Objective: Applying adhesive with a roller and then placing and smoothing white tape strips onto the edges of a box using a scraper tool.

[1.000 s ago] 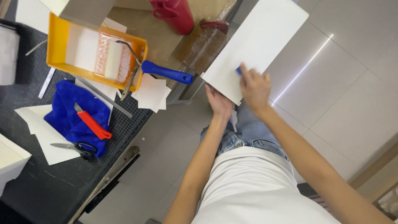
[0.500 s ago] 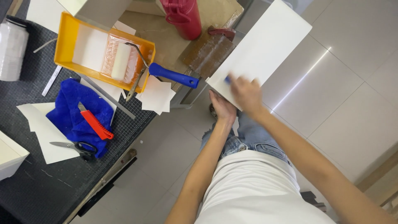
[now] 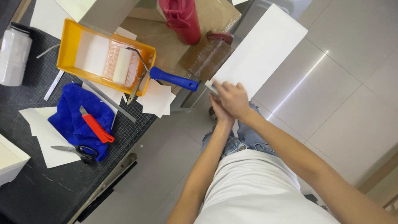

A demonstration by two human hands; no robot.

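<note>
A long white board [image 3: 265, 49] is held slantwise over the tiled floor, next to the work table. My right hand [image 3: 232, 99] lies on top of the board at its near corner, fingers curled on a small tool [image 3: 211, 88] that is mostly hidden. My left hand [image 3: 219, 111] grips the board from underneath at the same corner and is largely covered by the right hand. A paint roller [image 3: 123, 65] with a blue handle [image 3: 172, 79] rests in a yellow tray [image 3: 68, 45] just left of my hands.
On the black cutting mat [image 3: 49, 186] lie a blue cloth [image 3: 74, 112], a red utility knife [image 3: 96, 127], scissors [image 3: 76, 151], a metal ruler [image 3: 110, 101] and white paper pieces [image 3: 157, 99]. A red container [image 3: 182, 16] and a white jar [image 3: 14, 56] stand farther back.
My right hand has slid along the board's surface from its middle edge toward the near corner by the roller handle. The left hand has stayed under the board.
</note>
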